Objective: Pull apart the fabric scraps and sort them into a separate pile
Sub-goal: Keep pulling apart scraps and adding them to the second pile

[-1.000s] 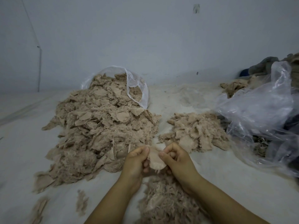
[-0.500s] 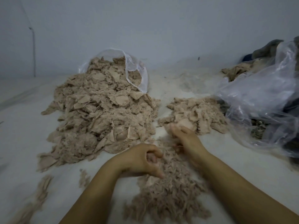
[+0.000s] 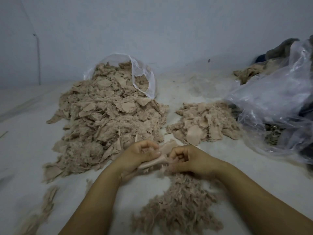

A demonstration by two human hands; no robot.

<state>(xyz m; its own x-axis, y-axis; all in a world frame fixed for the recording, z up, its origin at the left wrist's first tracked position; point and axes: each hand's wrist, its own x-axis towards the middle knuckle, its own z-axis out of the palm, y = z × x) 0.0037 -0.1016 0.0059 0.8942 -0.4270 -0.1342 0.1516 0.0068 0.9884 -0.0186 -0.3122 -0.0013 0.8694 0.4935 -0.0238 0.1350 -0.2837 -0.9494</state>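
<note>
A big heap of beige fabric scraps (image 3: pixel 108 119) spills from a clear bag (image 3: pixel 142 77) at left centre. A smaller pile of smooth scraps (image 3: pixel 203 122) lies to its right. A fluffy pile of lace-like shreds (image 3: pixel 179 207) sits near me. My left hand (image 3: pixel 140 153) and my right hand (image 3: pixel 188 158) meet in front of the heap, both pinching one beige scrap (image 3: pixel 162 156) between them. The scrap's lower end hangs under my left wrist.
A crumpled clear plastic bag (image 3: pixel 277 106) with dark contents fills the right side. Brown and grey cloth (image 3: pixel 250 72) lies behind it by the wall. Loose shreds (image 3: pixel 45 202) lie at the lower left. The surface is a pale sheet.
Half a second ago my right hand reached toward the small right pile and my left hand was apart. Now both hands are together again, pinching a new scrap.
</note>
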